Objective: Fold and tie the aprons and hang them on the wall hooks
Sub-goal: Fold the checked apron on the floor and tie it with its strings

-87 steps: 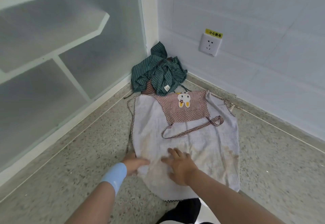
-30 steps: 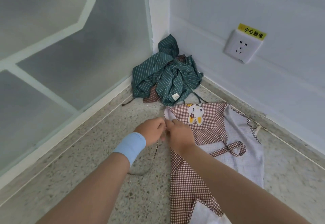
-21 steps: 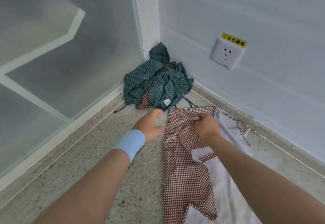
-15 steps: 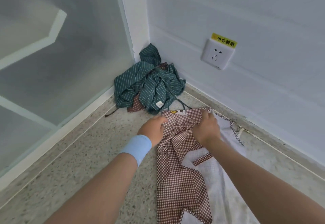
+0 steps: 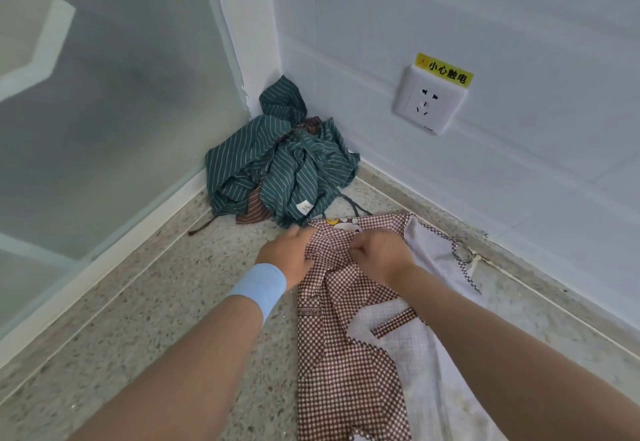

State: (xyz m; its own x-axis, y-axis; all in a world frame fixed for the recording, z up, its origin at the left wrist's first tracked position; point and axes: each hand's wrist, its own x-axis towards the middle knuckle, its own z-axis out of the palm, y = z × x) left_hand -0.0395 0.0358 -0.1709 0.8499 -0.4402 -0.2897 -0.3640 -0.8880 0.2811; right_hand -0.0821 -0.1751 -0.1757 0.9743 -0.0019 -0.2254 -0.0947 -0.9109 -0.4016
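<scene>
A brown-and-white checked apron [image 5: 343,364] lies on the floor, its left side folded over the white lining [image 5: 433,364]. My left hand [image 5: 289,253], with a light blue wristband, lies on the checked cloth near the bib's top left, thumb tucked against the fold. My right hand [image 5: 382,255] pinches bunched checked cloth at the bib. A checked strap [image 5: 394,324] crosses the lining. A crumpled green striped apron [image 5: 280,170] sits in the corner, just beyond my hands.
A frosted glass partition [image 5: 114,122] with a white base rail runs along the left. A tiled wall with a socket [image 5: 427,101] and yellow label stands on the right. Speckled terrazzo floor [image 5: 166,298] spreads to the left of the apron.
The apron's left half was folded over to the right. Both hands then moved up to the bib; my left hand came to lie on the cloth and my right gathered the fabric.
</scene>
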